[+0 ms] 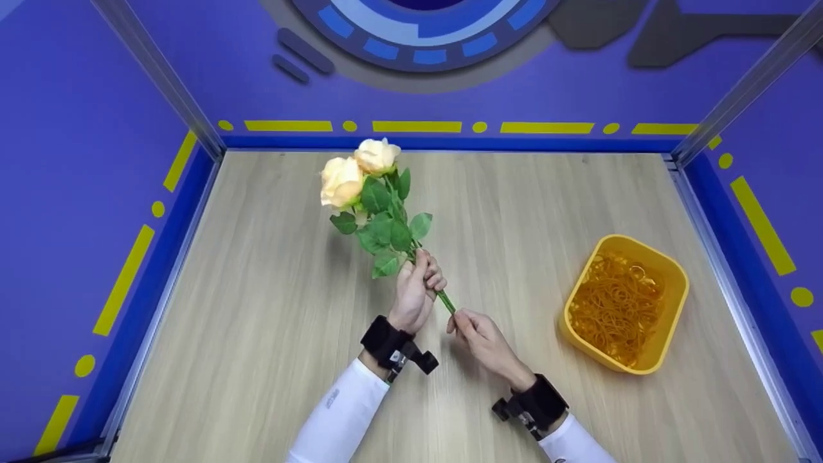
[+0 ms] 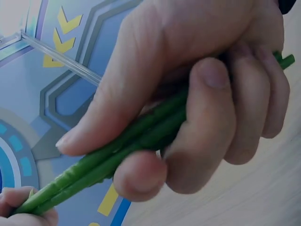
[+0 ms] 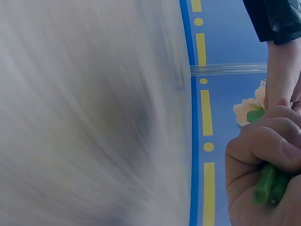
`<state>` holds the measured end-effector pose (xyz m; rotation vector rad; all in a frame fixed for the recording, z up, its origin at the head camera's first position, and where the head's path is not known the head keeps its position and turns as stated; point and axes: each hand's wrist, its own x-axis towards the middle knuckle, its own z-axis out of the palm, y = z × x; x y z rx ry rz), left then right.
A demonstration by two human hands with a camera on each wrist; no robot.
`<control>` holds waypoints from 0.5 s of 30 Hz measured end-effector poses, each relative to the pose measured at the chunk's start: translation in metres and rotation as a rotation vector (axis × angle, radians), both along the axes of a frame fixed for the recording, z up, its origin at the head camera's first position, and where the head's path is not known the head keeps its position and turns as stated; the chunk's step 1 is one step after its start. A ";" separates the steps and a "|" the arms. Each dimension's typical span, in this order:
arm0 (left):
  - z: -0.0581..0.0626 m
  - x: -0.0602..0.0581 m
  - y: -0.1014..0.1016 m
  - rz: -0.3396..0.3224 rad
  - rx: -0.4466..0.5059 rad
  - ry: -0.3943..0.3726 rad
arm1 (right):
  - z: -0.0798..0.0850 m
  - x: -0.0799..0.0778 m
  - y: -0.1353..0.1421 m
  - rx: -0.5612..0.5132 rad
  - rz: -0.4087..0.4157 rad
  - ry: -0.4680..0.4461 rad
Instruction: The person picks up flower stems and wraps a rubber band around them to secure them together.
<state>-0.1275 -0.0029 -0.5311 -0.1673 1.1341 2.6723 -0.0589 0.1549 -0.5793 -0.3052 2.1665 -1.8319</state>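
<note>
Two large pale peach roses (image 1: 342, 182) with green leaves (image 1: 381, 231) lean up and to the left above the table. My left hand (image 1: 416, 292) grips their stems just below the leaves. Lower down, my right hand (image 1: 483, 341) holds the bottom part of the green stems (image 1: 445, 300). In the left wrist view the right hand (image 2: 202, 94) is large, fingers curled round the stems (image 2: 94, 176), and the left hand (image 2: 30, 209) shows only at the lower left edge. Two cut stem ends (image 3: 268, 194) stick out of the right hand (image 3: 254, 155) in the right wrist view.
A yellow tub (image 1: 675, 308) stands right of my right hand, holding many orange-brown rubber bands (image 1: 617, 305). Purple-blue panels (image 1: 193, 64) with yellow markings enclose the wooden table (image 1: 270, 308) at the back and both sides.
</note>
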 end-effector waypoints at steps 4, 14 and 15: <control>0.004 -0.002 -0.007 0.047 0.025 0.025 | -0.003 0.005 0.001 -0.059 -0.060 -0.044; 0.003 0.001 -0.016 0.091 0.151 0.098 | 0.000 0.013 -0.003 -0.078 -0.268 -0.097; 0.003 0.002 -0.016 0.090 0.160 0.104 | 0.000 0.013 -0.004 -0.074 -0.269 -0.093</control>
